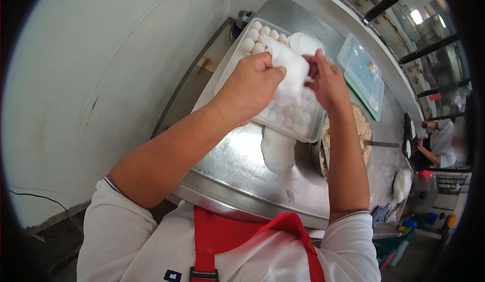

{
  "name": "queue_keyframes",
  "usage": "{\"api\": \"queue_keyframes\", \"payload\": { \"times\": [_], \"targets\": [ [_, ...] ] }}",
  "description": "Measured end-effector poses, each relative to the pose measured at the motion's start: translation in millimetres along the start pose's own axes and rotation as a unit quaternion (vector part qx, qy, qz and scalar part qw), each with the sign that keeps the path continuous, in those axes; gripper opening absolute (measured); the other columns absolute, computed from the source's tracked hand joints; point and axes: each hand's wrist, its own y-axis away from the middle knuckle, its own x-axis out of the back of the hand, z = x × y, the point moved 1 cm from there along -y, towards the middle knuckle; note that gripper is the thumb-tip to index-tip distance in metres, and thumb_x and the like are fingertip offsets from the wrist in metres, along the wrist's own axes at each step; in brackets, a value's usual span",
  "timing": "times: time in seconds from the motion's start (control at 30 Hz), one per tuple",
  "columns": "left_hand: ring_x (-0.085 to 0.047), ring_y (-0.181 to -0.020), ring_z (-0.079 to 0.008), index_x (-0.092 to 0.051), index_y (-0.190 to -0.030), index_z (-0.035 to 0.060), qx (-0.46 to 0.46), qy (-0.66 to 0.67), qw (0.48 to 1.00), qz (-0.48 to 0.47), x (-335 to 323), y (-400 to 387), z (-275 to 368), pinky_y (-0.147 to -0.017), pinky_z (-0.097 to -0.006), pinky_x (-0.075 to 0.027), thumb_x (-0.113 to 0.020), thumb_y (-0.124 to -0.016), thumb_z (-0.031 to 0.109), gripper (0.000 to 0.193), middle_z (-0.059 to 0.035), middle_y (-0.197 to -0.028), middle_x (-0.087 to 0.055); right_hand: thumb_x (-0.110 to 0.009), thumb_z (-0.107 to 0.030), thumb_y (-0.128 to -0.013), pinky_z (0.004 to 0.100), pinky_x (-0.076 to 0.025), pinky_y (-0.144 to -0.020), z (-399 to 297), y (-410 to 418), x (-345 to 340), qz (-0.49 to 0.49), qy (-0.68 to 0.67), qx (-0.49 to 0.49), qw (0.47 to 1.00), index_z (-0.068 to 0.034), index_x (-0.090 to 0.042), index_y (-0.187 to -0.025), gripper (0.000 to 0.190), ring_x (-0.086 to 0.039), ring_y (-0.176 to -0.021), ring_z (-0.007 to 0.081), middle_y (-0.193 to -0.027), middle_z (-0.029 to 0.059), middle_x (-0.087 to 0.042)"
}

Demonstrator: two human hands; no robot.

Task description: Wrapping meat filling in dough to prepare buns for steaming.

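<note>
My left hand point(257, 81) pinches a thin white sheet point(290, 68), possibly cloth or plastic, between thumb and bent fingers. At the sheet's right edge is my right hand point(327, 79), its fingers spread and blurred; whether they grip the sheet is unclear. Beneath both hands lies a clear plastic tray point(322, 128) holding rows of small white pleated dumplings point(252, 39). The sheet hides the tray's middle. Round white dough wrappers point(303, 41) are piled at the tray's far right side.
A white dough lump point(278, 153) touches the tray's near edge. Behind my right forearm stands a bowl of pale filling point(362, 125) with a flat-handled tool point(382, 144). Clear lids point(362, 77) lie on the steel table point(235, 157). Another person point(441, 142) works at far right.
</note>
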Motion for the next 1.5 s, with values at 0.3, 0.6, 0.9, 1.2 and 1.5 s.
{"api": "queue_keyframes", "payload": {
  "times": [0.3,0.6,0.9,1.2,1.5],
  "targets": [
    [-0.063,-0.105,-0.023,-0.055,-0.122,-0.0076,0.045,0.241,0.964,-0.101,-25.4,23.6,15.5,-0.091,-0.0382,-0.052,-0.062,-0.094,0.017,0.038,-0.0141,-0.116,-0.063,-0.068,-0.011,-0.089,0.0297,-0.052,-0.08,-21.1,98.5,19.7,-0.118,-0.208,0.029,0.971,0.001,-0.064,-0.111,0.026,-0.064,-0.088,0.014,-0.101,0.0063,-0.068],
    [-0.065,-0.104,-0.0251,-0.056,-0.118,-0.0079,0.069,0.143,0.981,-0.112,-31.5,29.5,1.9,-0.088,-0.0424,-0.055,-0.062,-0.095,0.015,0.033,-0.015,-0.116,-0.063,-0.072,-0.023,-0.086,0.0295,-0.049,-0.069,-11.7,130.8,22.7,0.123,0.176,0.171,0.962,0.005,-0.062,-0.1,0.033,-0.058,-0.075,0.0155,-0.083,0.0093,-0.062],
    [-0.065,-0.095,-0.0195,-0.062,-0.11,-0.0069,0.087,0.061,0.986,-0.126,-33.9,30.6,-15.4,-0.084,-0.0381,-0.056,-0.06,-0.096,0.015,0.026,-0.0116,-0.102,-0.066,-0.072,-0.019,-0.085,0.0367,-0.05,-0.063,-3.4,132.9,-2.2,0.067,0.28,0.213,0.934,0.002,-0.062,-0.096,0.025,-0.062,-0.072,0.026,-0.084,0.0166,-0.062],
    [-0.065,-0.086,-0.0168,-0.063,-0.106,-0.0086,0.059,0.058,0.993,-0.084,-38.6,26.9,-13.3,-0.078,-0.0316,-0.056,-0.056,-0.096,0.013,0.025,-0.0113,-0.098,-0.066,-0.061,-0.019,-0.094,0.029,-0.05,-0.065,7.5,122.9,8.3,0.015,0.093,0.07,0.993,0.003,-0.067,-0.1,0.024,-0.064,-0.075,0.0156,-0.086,0.0112,-0.067],
    [-0.065,-0.1,-0.0211,-0.059,-0.117,-0.0078,0.066,0.055,0.992,-0.098,-29.1,22.8,-15.7,-0.087,-0.0373,-0.055,-0.059,-0.096,0.013,0.029,-0.0137,-0.109,-0.065,-0.06,-0.019,-0.096,0.0278,-0.052,-0.07,13.4,120.0,7.3,-0.027,0.042,0.045,0.998,0.001,-0.065,-0.105,0.023,-0.063,-0.077,0.0142,-0.089,0.0061,-0.067]
  ]
}}
